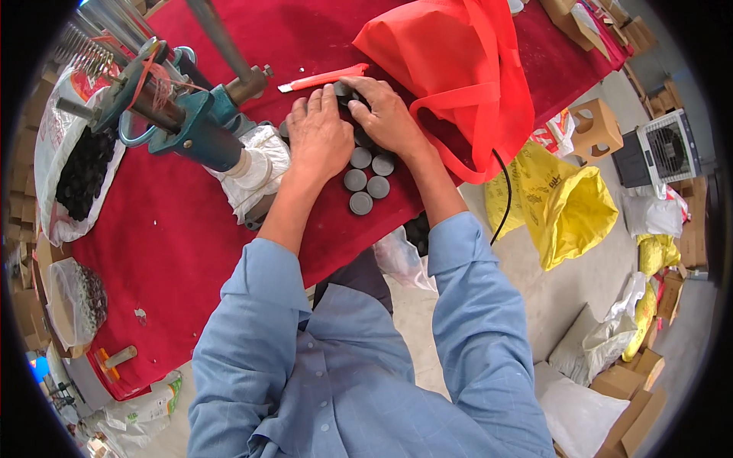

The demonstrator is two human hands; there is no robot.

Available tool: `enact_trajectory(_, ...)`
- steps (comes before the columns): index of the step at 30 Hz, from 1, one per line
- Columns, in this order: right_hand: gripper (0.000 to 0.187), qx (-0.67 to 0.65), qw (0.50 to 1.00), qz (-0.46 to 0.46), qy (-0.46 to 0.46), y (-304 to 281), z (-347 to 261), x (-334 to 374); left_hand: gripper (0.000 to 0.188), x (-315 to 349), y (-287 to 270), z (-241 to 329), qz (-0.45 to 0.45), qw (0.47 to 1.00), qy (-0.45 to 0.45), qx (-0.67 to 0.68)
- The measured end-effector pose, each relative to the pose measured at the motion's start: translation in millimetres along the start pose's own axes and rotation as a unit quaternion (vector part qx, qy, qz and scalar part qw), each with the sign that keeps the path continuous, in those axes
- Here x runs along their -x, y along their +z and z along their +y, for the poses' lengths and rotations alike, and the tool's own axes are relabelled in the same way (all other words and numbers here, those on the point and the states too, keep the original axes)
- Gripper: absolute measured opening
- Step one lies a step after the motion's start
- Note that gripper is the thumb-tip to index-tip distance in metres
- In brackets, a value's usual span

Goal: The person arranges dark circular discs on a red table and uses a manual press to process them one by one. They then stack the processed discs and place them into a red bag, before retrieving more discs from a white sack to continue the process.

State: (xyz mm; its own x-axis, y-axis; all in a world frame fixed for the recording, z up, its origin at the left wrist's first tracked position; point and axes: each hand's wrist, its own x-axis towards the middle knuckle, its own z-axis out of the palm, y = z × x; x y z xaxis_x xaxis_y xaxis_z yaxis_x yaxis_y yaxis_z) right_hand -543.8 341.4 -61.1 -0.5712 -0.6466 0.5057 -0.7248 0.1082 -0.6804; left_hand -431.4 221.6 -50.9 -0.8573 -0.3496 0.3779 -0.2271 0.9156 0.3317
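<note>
caps [360,203], grey and round, lie clustered on the red tablecloth [168,252] between the forearms, right of the teal hand press [200,136]. the left hand [324,136] is palm-down, fingers bent beside darker pieces [343,90]; the right hand [385,114] arches over them, thumb apart. whether either grips one, i cannot tell. arranging pieces seems the step in hand; the next move calls for light fingertips that won't scatter the cluster.

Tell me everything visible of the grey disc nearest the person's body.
The grey disc is round, with a matte top and darker rim, perhaps plastic or rubber. It lies flat on the red cloth, at the near end of a group of similar discs. Neither the left hand nor the right hand touches it.
</note>
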Motion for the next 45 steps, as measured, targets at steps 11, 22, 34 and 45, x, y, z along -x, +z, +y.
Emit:
enact_trajectory(11,0.035,-0.05,0.993,-0.078,0.078,-44,1,19,0.055,24,-13,13,0.102,0.992,-0.039,0.065)
enact_trajectory(22,0.035,-0.058,0.995,-0.052,0.064,-51,1,32,0.069,-17,4,-4,0.075,0.98,-0.184,-0.025)
enact_trajectory(34,0.036,-0.096,0.991,-0.05,0.081,-46,10,32,0.085,42,2,24,0.033,0.99,-0.075,0.118)
enact_trajectory(45,0.037,-0.007,0.997,-0.072,0.022,-66,-8,67,0.124,84,-25,51,-0.071,0.989,0.129,0.027)
